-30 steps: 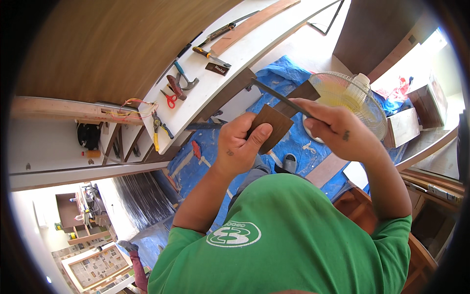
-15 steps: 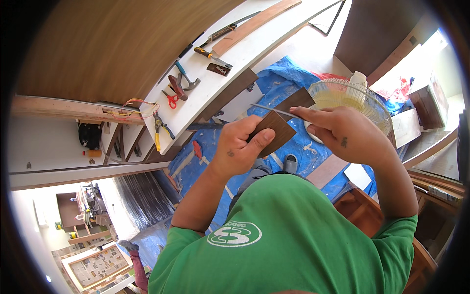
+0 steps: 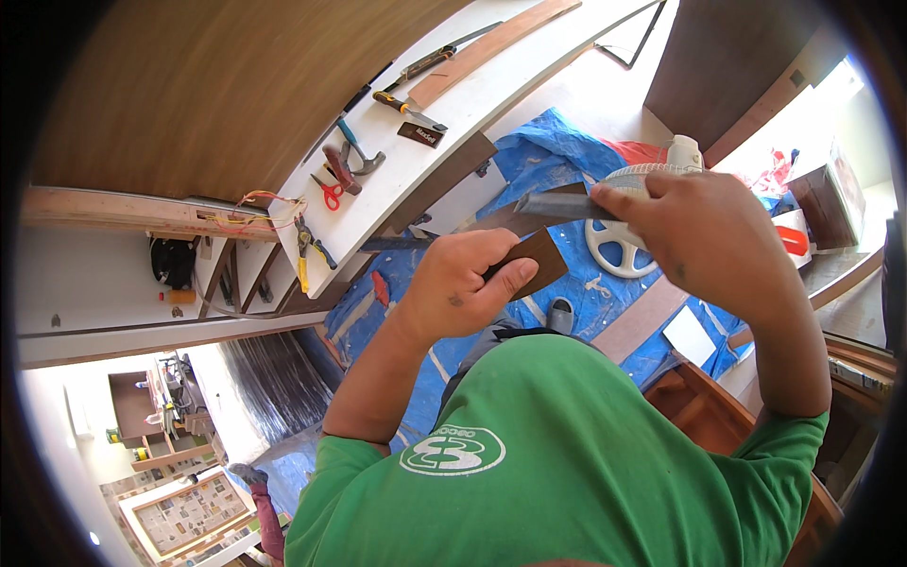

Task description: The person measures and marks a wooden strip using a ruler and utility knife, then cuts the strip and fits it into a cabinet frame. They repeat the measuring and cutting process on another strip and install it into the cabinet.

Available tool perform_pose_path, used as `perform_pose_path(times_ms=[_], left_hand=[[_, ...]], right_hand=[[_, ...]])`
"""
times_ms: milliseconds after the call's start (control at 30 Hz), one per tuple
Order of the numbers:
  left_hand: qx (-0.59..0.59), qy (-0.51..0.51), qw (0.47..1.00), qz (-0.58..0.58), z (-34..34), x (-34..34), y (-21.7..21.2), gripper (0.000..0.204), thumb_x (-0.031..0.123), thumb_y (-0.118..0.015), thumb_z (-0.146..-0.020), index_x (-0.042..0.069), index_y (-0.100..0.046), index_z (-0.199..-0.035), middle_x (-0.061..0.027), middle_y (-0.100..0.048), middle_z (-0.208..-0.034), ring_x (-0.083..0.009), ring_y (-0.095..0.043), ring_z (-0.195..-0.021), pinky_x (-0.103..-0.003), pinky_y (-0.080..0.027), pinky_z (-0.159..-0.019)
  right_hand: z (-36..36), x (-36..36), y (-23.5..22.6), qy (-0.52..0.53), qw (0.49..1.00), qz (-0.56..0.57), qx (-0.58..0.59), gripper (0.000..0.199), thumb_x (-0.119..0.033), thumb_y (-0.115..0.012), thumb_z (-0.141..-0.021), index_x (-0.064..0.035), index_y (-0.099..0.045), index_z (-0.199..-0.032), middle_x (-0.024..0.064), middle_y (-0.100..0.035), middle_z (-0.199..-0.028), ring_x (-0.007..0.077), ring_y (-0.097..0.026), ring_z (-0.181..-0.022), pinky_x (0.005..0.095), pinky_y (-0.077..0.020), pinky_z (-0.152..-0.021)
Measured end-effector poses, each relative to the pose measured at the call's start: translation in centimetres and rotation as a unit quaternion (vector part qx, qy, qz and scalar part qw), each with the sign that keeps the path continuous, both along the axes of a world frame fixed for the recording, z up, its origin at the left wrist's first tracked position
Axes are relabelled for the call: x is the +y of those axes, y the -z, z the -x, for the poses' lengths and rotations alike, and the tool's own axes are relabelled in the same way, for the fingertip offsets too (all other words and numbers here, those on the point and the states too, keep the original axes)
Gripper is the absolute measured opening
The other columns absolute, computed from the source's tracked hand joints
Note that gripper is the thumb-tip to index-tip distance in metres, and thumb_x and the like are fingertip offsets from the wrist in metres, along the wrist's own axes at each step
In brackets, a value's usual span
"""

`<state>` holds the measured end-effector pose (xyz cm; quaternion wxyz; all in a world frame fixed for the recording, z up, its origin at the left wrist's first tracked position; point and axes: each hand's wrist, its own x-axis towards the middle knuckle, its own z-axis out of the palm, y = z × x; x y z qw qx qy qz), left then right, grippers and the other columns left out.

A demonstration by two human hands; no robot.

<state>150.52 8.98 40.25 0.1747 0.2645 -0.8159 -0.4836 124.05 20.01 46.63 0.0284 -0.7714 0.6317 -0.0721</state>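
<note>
— Above the blue plastic tarpaulin, what do the hands hold?

— The left hand has its fingers closed on a small dark brown wooden piece. The right hand grips a flat grey metal blade, laid just above the piece.

— And nearby?

— A white fan guard lies on the tarpaulin. Red-handled scissors and pliers rest on the long white worktop.

A carpentry work site — hand tools on a white board, blue tarp.
</note>
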Motion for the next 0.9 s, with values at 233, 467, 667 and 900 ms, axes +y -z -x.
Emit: perform_pose_path(times_ms=[233, 467, 667, 900], left_hand=[[-0.032, 0.027, 0.994, 0.104, -0.1, -0.8, 0.1, 0.02, 0.019, -0.075, -0.096, 0.0, -0.069, -0.092, -0.0098, -0.061, -0.069, -0.0186, -0.057, -0.061, -0.034, -0.045, -0.057], [-0.028, 0.027, 0.995, 0.092, -0.3, -1.3, 0.7, 0.024, 0.022, -0.073, -0.097, 0.001, -0.066, -0.088, -0.0116, -0.059, -0.07, -0.025, -0.056, -0.063, -0.037, -0.044, -0.058], [0.026, -0.061, 0.998, -0.009, -2.6, -1.6, 3.7, 0.02, 0.022, -0.07, -0.1, 0.003, -0.066, -0.099, -0.0123, -0.064, -0.079, -0.0245, -0.064, -0.07, -0.037, -0.049, -0.063], [0.117, -0.17, 0.932, -0.297, -8.3, -1.4, 10.4, 0.04, 0.013, -0.063, -0.104, 0.002, -0.054, -0.142, -0.0096, -0.072, -0.114, -0.0189, -0.072, -0.093, -0.034, -0.058, -0.086]], right_hand=[[0.0, 0.1, -2.1, -0.001, 0.999, -0.03, 0.04, 0.042, -0.01, -0.066, -0.091, -0.0199, -0.073, -0.131, 0.0081, -0.065, -0.078, 0.0287, -0.064, -0.068, 0.0441, -0.0489, -0.063], [0.9, -0.6, -1.0, 0.009, 0.995, -0.1, -0.018, 0.04, -0.012, -0.067, -0.091, -0.0193, -0.075, -0.129, 0.0117, -0.069, -0.08, 0.0304, -0.068, -0.071, 0.0443, -0.0514, -0.067], [2.4, -0.9, 2.5, 0.036, 0.986, -0.157, -0.034, 0.039, -0.011, -0.067, -0.092, -0.0076, -0.072, -0.13, 0.017, -0.075, -0.096, 0.0345, -0.071, -0.079, 0.0452, -0.0542, -0.075], [-0.6, -5.8, 14.3, 0.141, 0.908, -0.139, -0.37, 0.031, -0.016, -0.067, -0.098, 0.0028, -0.067, -0.123, 0.0171, -0.068, -0.089, 0.026, -0.066, -0.082, 0.0369, -0.0516, -0.079]])
